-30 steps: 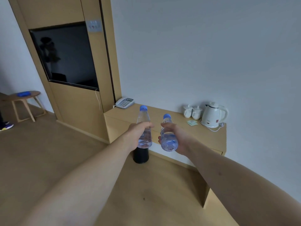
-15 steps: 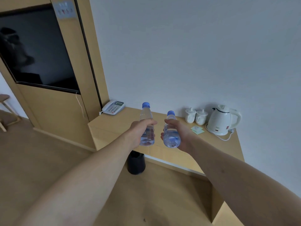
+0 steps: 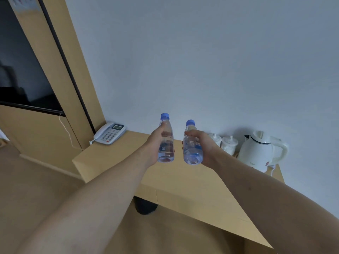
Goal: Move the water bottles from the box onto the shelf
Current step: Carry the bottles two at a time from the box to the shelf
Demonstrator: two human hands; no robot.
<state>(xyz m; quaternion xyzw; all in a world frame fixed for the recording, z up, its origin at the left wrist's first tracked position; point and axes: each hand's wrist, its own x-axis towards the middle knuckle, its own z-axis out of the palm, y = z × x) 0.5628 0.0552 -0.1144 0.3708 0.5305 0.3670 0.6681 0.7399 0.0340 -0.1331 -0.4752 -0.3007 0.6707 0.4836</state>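
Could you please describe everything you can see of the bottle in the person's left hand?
The left bottle is clear plastic with a blue screw cap, closed, and holds clear water. A small dark mark shows on its lower body. It stands roughly upright in the air above the wooden shelf, not touching it. The left hand grips its middle, thumb high near the shoulder. It is beside the right hand's bottle, apart from it.

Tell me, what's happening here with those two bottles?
A person is carrying two blue-capped water bottles, one in each hand, held out over a wooden shelf. The left hand grips the left bottle and the right hand grips the right bottle. Both are upright and still in the air, not yet set down. A telephone, two white cups and a white kettle already sit on the shelf by the wall.
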